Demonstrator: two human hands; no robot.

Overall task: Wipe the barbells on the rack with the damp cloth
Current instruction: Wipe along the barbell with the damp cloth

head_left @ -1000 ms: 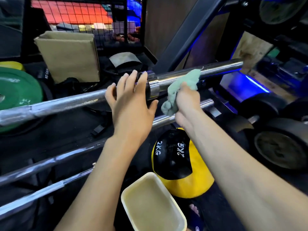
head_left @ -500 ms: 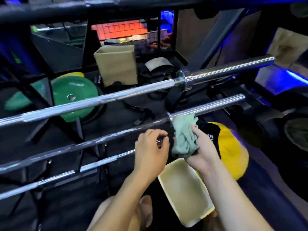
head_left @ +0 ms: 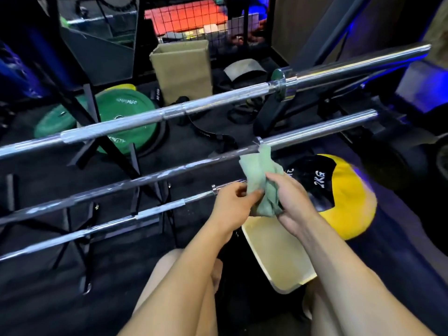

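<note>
nearby, green plate, cream tub, yellow ball

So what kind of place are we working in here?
Most likely a gym's equipment storage corner: barbells lie across a black rack, a green weight plate rests on the floor, and a yellow-and-black 2KG medicine ball sits nearby.

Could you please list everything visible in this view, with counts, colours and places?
Barbells: three, silver, across the rack.
Rack: one, black, left.
Cloth: one, pale green, in both hands, near the middle bar.
Tub: one, cream, below the hands.
Medicine ball: one, black and yellow, right.
Weight plate: green, behind the bars.
Cardboard box: one, tan, rear.
Left hand: pinching the cloth.
Right hand: holding the cloth.
</note>
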